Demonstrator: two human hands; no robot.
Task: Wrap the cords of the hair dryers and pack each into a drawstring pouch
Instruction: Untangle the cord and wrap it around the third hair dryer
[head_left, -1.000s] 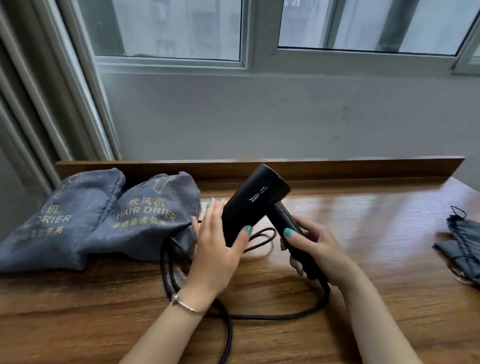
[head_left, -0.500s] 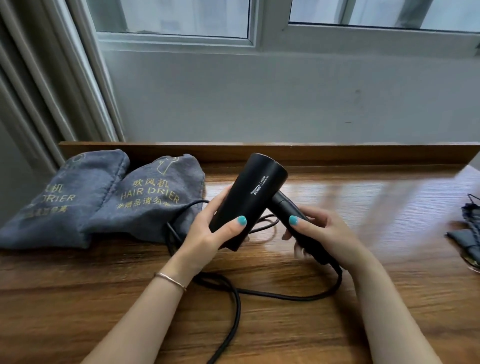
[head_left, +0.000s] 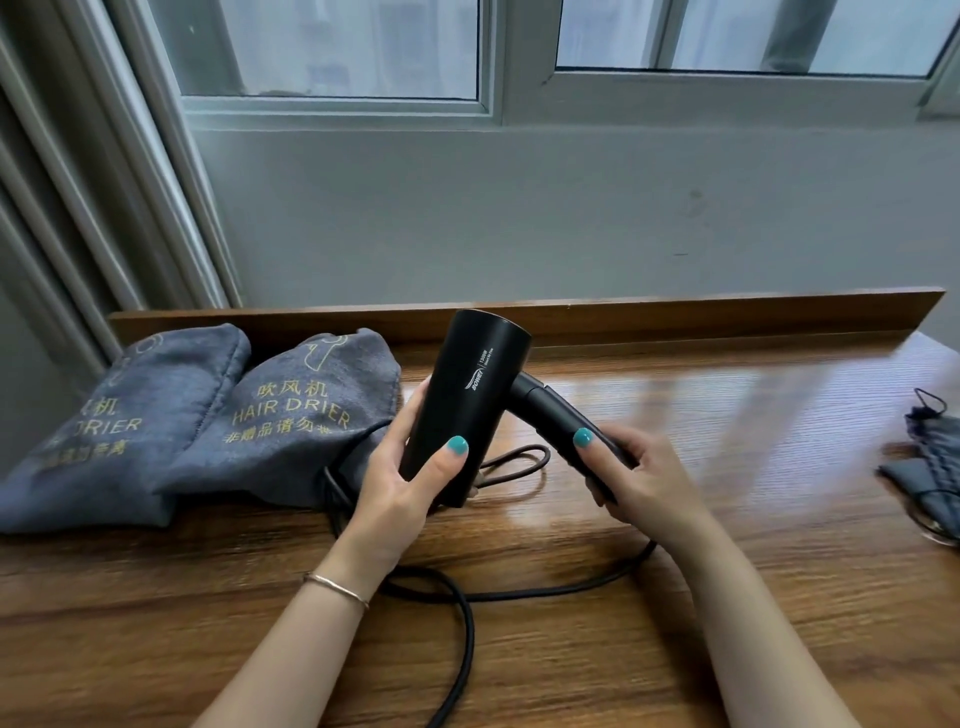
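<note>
A black hair dryer (head_left: 470, 395) is held above the wooden table, barrel pointing up and away. My left hand (head_left: 400, 486) grips the lower end of the barrel, thumb across its front. My right hand (head_left: 641, 480) grips the folding handle, which angles down to the right. The dryer's black cord (head_left: 462, 623) runs from the handle under my right wrist, loops across the table and trails off the near edge. Two filled grey drawstring pouches (head_left: 306, 415) marked HAIR DRIER lie at the left. A flat, empty-looking grey pouch (head_left: 930, 467) lies at the right edge.
The wooden table (head_left: 727, 415) has a raised wooden ledge (head_left: 675, 312) along its back, against a grey wall under windows. A thin brown drawstring loop (head_left: 519, 462) from the nearer pouch lies under the dryer.
My left hand went from flat against the barrel to gripping it. The dryer has tilted more upright. The camera view shifted slightly.
</note>
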